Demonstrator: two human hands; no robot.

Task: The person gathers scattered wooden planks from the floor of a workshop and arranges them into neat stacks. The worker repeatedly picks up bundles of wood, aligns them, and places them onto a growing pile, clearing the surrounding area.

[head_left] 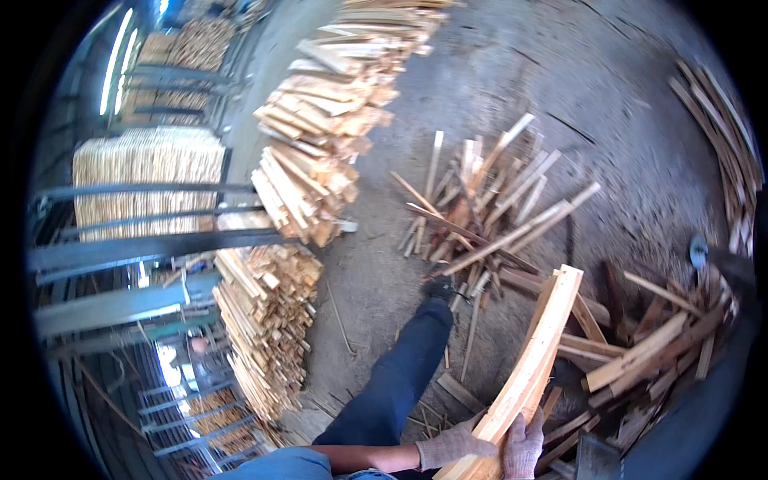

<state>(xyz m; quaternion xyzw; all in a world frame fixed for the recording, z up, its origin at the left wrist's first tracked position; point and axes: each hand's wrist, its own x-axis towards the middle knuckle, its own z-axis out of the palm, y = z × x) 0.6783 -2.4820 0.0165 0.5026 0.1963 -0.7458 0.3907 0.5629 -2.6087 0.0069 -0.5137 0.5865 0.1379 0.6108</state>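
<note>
- Holding: two hands in pale knitted gloves share one load low in the view, the left hand (454, 445) at its left edge, the right hand (523, 450) on its right face.
- Load: long, pale, straight-edged wooden boards (524, 368), apparently more than one, held together; the exact count cannot be told.
- Grip: each hand is closed against the wood; the right fingers curl up along the side, while the left fingertips are hidden by it.
- Axis: the boards' length slants from the lower edge, between the hands, up and to the right. The free end points away from the person; the near end passes out of view. Both hands touch the boards near this lower end, neither plainly nearer.
- Right of the boards: a heap of darker, rough timber offcuts (640, 352).
- Beyond their free end, to the left: a loose, splayed heap of thin wooden sticks (462, 212) on the grey, dusty floor (512, 64), with the person's dark-trousered leg (408, 368) reaching its near edge.
- Far left: a long row of stacked pale slats (336, 100), beside dark grey metal beams (160, 250).
</note>
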